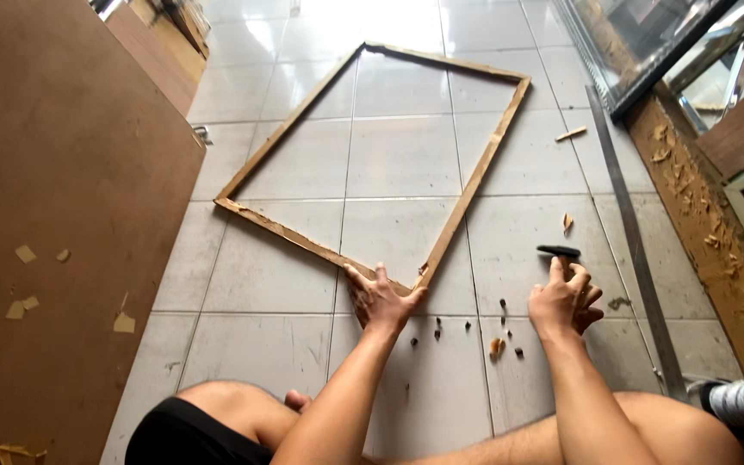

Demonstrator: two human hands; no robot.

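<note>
Hands at the near corner of a wooden frame on a tiled floor.

The left hand presses flat, fingers spread open, on the near corner of the wooden frame, which lies on the tiled floor. To the right, the right hand has its fingers closed around a hammer, its dark head just beyond the knuckles. Small dark nails lie scattered between the hands; a brown board lies at left.

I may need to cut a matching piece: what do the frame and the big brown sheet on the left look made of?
The frame looks like bare, unfinished wood: pale strips with rough, splintered edges under the left hand. The brown sheet looks like hardboard or thin plywood, smooth and matte, with torn paper scraps stuck on; which one is unclear.
</note>
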